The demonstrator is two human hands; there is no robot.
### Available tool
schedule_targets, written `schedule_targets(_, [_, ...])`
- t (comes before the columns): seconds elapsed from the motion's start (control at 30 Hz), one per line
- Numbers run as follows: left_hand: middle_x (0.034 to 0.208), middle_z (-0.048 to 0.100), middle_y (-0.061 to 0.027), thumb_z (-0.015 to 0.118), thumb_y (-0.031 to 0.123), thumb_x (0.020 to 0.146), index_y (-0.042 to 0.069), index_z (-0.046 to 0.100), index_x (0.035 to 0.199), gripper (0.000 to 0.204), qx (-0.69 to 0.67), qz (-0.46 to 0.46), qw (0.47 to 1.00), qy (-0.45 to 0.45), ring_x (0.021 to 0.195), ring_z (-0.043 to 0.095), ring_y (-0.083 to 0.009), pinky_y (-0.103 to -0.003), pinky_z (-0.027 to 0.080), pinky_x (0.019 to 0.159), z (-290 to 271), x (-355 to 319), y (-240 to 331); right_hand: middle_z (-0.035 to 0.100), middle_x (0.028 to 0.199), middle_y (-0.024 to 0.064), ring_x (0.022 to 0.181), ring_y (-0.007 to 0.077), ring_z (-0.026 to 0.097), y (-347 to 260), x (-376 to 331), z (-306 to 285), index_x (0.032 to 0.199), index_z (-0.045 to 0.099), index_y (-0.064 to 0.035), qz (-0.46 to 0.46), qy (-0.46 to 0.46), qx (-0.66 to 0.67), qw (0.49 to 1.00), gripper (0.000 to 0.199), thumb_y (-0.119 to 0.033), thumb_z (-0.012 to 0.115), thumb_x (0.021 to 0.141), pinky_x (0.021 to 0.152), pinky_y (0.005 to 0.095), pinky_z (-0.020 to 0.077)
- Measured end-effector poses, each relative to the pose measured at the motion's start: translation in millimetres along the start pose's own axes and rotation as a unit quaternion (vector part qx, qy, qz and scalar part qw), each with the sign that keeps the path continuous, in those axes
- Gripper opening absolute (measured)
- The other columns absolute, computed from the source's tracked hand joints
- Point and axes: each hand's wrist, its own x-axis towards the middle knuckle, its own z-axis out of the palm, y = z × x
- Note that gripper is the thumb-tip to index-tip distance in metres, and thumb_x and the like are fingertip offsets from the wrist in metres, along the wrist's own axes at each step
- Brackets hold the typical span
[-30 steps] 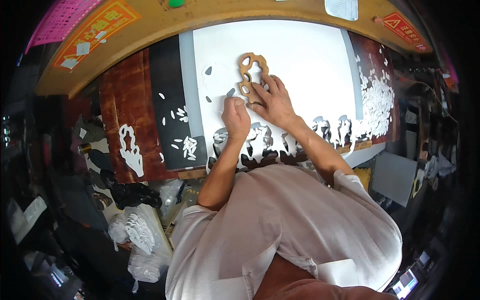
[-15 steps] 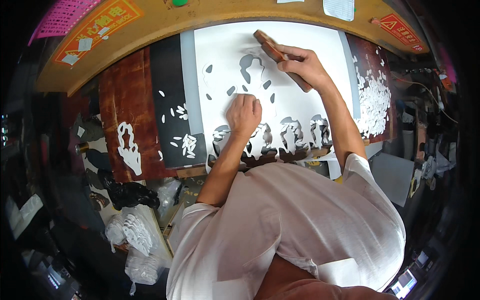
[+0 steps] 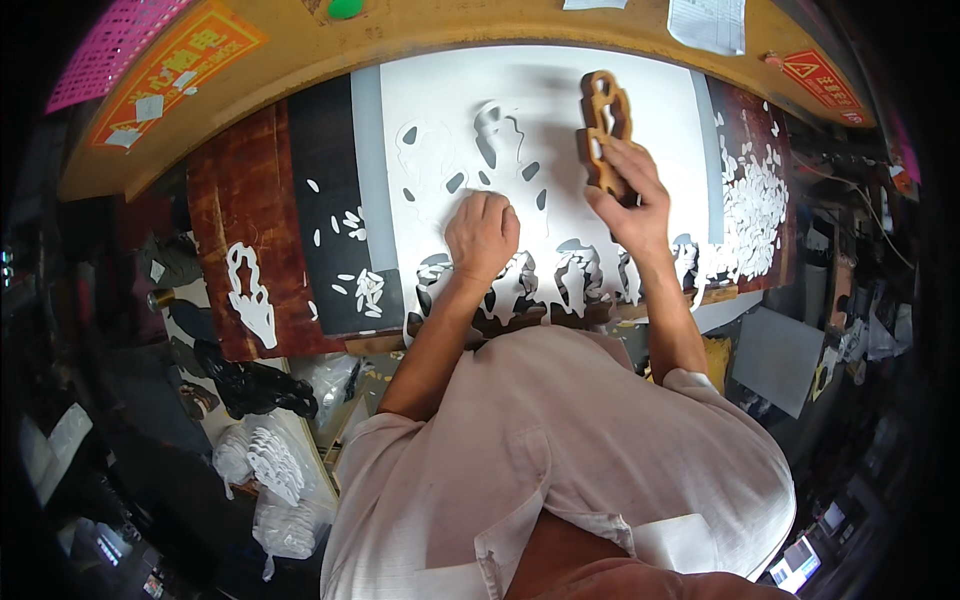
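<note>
A white sheet (image 3: 420, 85) lies on the work surface. It has shaped cuts through it, with dark gaps where pieces are lifted or gone. My left hand (image 3: 482, 235) rests on the sheet just below a cut-out shape (image 3: 487, 135), its fingers curled under; whatever they may hold is hidden. In my right hand (image 3: 635, 205) is a brown cutting die (image 3: 590, 110) with an openwork, wavy outline, held by its near end over the right part of the sheet. Along the near edge hang cut strips of the sheet (image 3: 570, 285) with scalloped openings.
Small white offcuts (image 3: 755, 205) pile up at the right, and several more (image 3: 370, 290) lie on the dark mat at the left. A white cut-out frame (image 3: 250, 295) sits on the red-brown board. A yellow machine beam (image 3: 500, 25) spans the far side. Bagged white pieces (image 3: 275, 465) stand low at the left.
My right hand has turned the die more upright, its openwork face now showing, and moved it to the right. My left hand stays at the same place on the sheet.
</note>
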Motion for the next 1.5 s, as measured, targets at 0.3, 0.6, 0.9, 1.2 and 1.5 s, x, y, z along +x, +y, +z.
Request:
schedule_targets(0.3, [0.092, 0.065, -0.0075, 0.068, 0.013, 0.086, 0.011, 0.067, 0.091, 0.005, 0.011, -0.002, 1.0, 0.007, 0.085, 0.067, -0.0318, -0.043, 0.055, 0.071, 12.1, 22.2, -10.2, 0.07, 0.134, 0.0168, 0.131, 0.0393, 0.056, 19.3, 15.8, -10.2, 0.12, 0.079, -0.0004, 0.008, -0.068, -0.046, 0.997, 0.049, -0.01, 0.087, 0.072, 0.115, 0.0471, 0.0457])
schedule_targets(0.6, [0.087, 0.062, -0.0071, 0.069, 0.009, 0.085, 0.011, 0.064, 0.088, 0.006, 0.021, 0.013, 0.999, 0.027, 0.082, 0.065, -0.0294, -0.043, 0.054, 0.066, 13.8, 38.5, -16.0, 0.074, 0.124, 0.0133, 0.117, 0.0482, 0.058, 70.6, 12.3, 54.3, 0.107, 0.083, -0.0054, -0.122, -0.049, -0.225, 0.965, 0.04, -0.022, 0.083, 0.071, 0.103, 0.0565, 0.0521])
schedule_targets(0.9, [0.088, 0.068, -0.0067, 0.071, 0.013, 0.084, 0.013, 0.068, 0.084, 0.003, 0.011, 0.039, 0.998, 0.048, 0.083, 0.068, -0.0316, -0.044, 0.056, 0.072, 49.7, 67.2, -38.0, 0.071, 0.13, 0.0143, 0.125, 0.0512, 0.055, 98.8, 48.7, 58.0, 0.112, 0.081, -0.0101, -0.135, -0.003, -0.235, 0.962, 0.043, -0.025, 0.081, 0.072, 0.111, 0.0617, 0.0433])
schedule_targets(1.2, [0.092, 0.067, -0.0128, 0.071, 0.015, 0.089, 0.009, 0.068, 0.091, 0.007, -0.014, 0.115, 0.993, -0.027, 0.091, 0.063, -0.0382, -0.05, 0.051, 0.081, 26.1, -27.1, 49.0, 0.073, 0.115, 0.0151, 0.104, 0.0204, 0.068, 71.2, -72.1, -105.3, 0.136, 0.066, 0.0044, 0.139, 0.092, 0.057, 0.984, 0.044, -0.02, 0.072, 0.1, 0.089, 0.0338, 0.0545])
schedule_targets(1.5, [0.087, 0.068, -0.0098, 0.073, 0.021, 0.083, 0.011, 0.068, 0.079, 0.012, 0.045, 0.077, 0.994, 0.055, 0.089, 0.063, -0.0343, -0.049, 0.052, 0.08, 70.7, -111.0, 69.2, 0.069, 0.12, 0.0243, 0.11, 0.0327, 0.069, 105.5, -131.2, -147.8, 0.154, 0.05, 0.0015, -0.035, 0.237, -0.014, 0.971, 0.055, -0.014, 0.064, 0.103, 0.094, 0.0408, 0.0551])
